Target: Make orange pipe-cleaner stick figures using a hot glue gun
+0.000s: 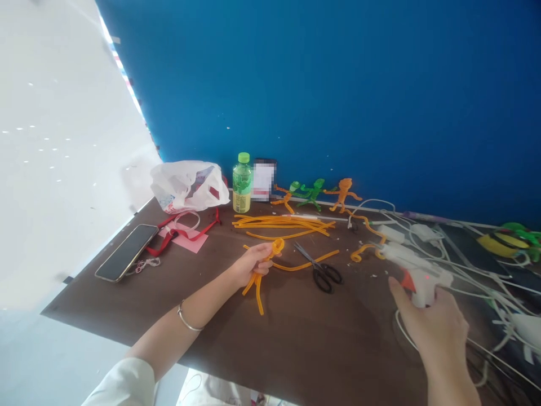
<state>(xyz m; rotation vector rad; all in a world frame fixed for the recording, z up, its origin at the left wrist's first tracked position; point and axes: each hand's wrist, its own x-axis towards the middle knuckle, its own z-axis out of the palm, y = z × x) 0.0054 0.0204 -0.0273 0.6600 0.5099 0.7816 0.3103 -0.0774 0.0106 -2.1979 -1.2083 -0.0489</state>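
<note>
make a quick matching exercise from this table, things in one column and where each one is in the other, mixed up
Things:
1. hot glue gun
2. orange pipe cleaner figure
3. black-handled scissors
4. smartphone

Places:
A. lying on the dark table, beside a pink paper
B. held in the left hand
C. lying on the table between the two hands
D. held in the right hand

Pairs: 1-D, 2-B, 3-C, 4-A
</note>
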